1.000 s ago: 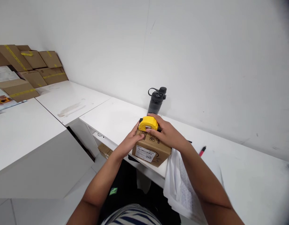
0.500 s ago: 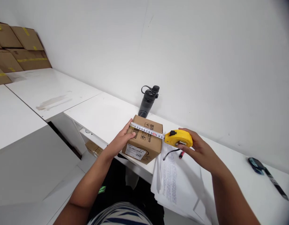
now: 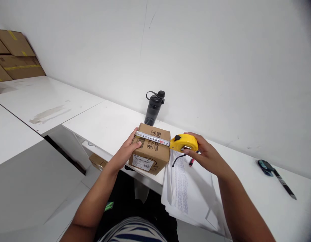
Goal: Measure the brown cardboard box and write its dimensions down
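A brown cardboard box with a white label and printed symbols sits at the table's front edge. The blade of a yellow tape measure is stretched across its top from left to right. My left hand grips the box's left side, thumb on top, fingers at the blade's end. In my right hand is the tape measure's case, held close against the box's right edge. A dark wrist strap hangs from the case over the papers.
Behind the box stands a dark water bottle. Stacked papers and a red-and-black pen lie to the right. Farther right is a dark object with a handle. Cardboard boxes are piled at the far left. A small carton sits below the tabletop.
The tape case has come closer to the box's right edge, and less blade shows past it. The whole view has shifted slightly. My left hand keeps its grip on the box.
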A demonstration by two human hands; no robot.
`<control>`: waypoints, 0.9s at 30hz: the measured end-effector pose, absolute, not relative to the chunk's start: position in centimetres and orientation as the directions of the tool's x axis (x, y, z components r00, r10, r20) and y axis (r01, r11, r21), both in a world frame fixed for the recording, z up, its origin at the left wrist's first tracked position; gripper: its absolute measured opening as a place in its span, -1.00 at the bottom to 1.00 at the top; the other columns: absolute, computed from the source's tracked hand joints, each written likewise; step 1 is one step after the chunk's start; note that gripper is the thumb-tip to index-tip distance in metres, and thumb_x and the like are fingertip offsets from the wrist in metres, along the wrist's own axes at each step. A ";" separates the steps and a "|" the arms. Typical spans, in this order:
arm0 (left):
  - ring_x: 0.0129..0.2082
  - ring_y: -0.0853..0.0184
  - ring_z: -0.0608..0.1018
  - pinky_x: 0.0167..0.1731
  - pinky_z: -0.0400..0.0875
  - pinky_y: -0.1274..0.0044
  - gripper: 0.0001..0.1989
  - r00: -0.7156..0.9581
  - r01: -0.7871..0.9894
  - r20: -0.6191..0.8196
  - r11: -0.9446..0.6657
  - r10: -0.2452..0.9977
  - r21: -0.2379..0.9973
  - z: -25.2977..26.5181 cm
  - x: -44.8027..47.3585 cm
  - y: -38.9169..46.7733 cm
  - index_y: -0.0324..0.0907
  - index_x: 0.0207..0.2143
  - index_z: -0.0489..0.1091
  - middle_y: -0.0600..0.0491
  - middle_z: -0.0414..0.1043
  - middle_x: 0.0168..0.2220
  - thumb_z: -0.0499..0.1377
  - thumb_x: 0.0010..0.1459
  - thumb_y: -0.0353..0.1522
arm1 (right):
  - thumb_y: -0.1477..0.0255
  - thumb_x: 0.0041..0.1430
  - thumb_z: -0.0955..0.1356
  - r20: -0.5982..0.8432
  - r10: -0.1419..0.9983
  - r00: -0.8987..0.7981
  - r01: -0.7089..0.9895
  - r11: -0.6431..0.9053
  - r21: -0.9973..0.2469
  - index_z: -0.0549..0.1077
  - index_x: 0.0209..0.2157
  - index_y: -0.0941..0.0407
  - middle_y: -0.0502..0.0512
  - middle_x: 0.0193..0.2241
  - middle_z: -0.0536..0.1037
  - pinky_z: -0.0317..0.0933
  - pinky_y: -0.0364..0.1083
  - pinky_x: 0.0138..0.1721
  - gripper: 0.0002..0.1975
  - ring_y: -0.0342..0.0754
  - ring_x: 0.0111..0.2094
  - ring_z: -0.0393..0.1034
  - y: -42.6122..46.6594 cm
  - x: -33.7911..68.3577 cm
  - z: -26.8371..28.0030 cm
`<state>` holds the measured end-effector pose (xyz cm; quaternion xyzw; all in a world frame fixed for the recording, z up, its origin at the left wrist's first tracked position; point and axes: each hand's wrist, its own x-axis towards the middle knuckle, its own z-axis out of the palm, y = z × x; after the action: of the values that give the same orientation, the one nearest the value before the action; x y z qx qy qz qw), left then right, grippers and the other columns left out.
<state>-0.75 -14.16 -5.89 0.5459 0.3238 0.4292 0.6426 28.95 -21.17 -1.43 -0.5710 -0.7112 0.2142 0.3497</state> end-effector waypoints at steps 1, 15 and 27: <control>0.30 0.04 0.19 0.29 -0.01 0.27 -0.25 0.421 -0.197 0.052 0.036 0.905 0.980 -5.9 -0.8 -14.2 0.03 0.35 -0.06 0.10 0.09 0.33 0.18 0.18 -0.22 | 0.15 0.17 0.36 0.269 0.957 -0.104 0.663 0.269 -0.698 0.25 0.14 -0.06 0.16 0.06 0.42 0.41 0.11 -0.11 -0.48 0.15 -0.01 0.39 -21.1 28.9 -1.4; 0.27 0.03 0.25 0.29 -0.01 0.26 -0.25 0.419 -0.215 0.045 0.050 0.907 0.975 -5.8 -0.7 -14.3 0.04 0.36 -0.08 0.08 0.10 0.33 0.18 0.19 -0.24 | 0.16 0.17 0.37 0.303 0.948 -0.101 0.665 0.291 -0.687 0.25 0.14 -0.06 0.14 0.11 0.39 0.34 0.09 -0.02 -0.48 0.14 0.07 0.34 -20.9 28.7 -1.7; 0.34 0.09 0.12 0.30 -0.04 0.28 -0.25 0.424 -0.203 0.066 0.024 0.903 0.979 -5.9 -0.7 -14.4 0.04 0.36 -0.13 0.11 -0.01 0.36 0.15 0.22 -0.25 | 0.14 0.15 0.38 0.315 0.946 -0.076 0.691 0.278 -0.668 0.25 0.16 -0.07 0.15 0.14 0.37 0.27 0.18 0.07 -0.44 0.20 0.13 0.27 -21.2 28.7 -2.0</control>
<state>-0.72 -14.35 -5.88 0.5491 0.3186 0.4316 0.6408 28.67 -21.18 -1.96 -0.5747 -0.7120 0.1757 0.3631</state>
